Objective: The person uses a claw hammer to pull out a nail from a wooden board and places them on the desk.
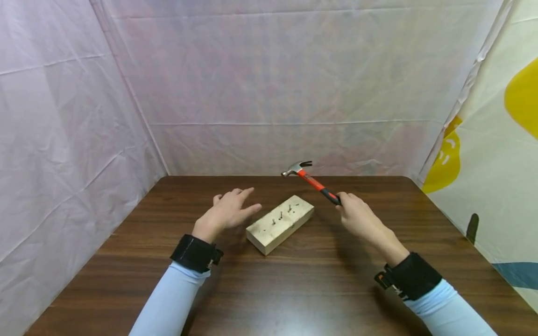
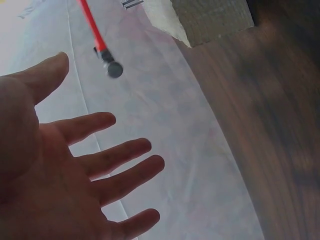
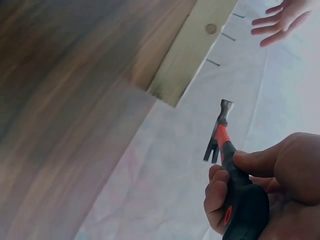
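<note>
My right hand [image 1: 359,214] grips a claw hammer [image 1: 311,181] by its black and red handle, the metal head raised above the table's far part. In the right wrist view the fingers and thumb wrap around the hammer's grip [image 3: 245,200]. A pale wooden block [image 1: 280,225] lies slanted on the table between both hands. Several nails [image 1: 281,215] stick up from its top face. To the left of the block, my left hand [image 1: 227,211] hovers with fingers spread and nothing in it; its bare palm [image 2: 55,185] shows in the left wrist view.
The block rests on a dark brown wooden table [image 1: 269,289]. White sheeting [image 1: 269,84] hangs behind the table and on the left. At the right is a printed curtain [image 1: 496,186] with yellow shapes. Each wrist wears a black strap [image 1: 195,253].
</note>
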Demonstrator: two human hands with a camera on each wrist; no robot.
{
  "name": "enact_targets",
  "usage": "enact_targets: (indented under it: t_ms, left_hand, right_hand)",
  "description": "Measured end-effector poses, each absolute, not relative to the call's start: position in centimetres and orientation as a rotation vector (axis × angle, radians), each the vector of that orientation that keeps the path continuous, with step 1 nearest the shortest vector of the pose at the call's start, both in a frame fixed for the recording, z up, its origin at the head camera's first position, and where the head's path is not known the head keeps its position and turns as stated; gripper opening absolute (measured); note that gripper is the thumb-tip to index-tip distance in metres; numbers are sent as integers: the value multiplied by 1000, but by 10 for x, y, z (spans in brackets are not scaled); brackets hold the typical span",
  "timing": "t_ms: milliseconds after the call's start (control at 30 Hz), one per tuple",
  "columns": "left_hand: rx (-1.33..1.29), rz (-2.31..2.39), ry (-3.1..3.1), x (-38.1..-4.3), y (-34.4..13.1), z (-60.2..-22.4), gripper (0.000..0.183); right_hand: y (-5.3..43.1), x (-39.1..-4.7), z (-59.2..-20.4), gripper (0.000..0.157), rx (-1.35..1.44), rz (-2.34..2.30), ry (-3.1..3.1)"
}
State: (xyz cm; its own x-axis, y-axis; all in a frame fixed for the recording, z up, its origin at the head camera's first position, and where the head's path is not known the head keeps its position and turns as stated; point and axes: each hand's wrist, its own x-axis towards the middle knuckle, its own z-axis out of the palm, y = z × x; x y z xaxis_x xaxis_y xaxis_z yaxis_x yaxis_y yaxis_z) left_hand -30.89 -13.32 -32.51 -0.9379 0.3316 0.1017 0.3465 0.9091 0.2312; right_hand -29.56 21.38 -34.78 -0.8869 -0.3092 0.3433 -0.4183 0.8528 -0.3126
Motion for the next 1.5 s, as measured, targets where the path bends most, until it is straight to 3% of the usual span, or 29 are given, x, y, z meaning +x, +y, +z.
enact_targets:
  t_ms: [667, 1500]
  left_hand:
    - [-687, -492, -2513, -316, -117, -320, 58]
    - [-757, -254, -2267, -321, -109, -321, 59]
  right_hand:
    - [191, -270, -328, 31, 712, 629, -2699]
    - [180, -252, -317, 29, 898, 715, -2659]
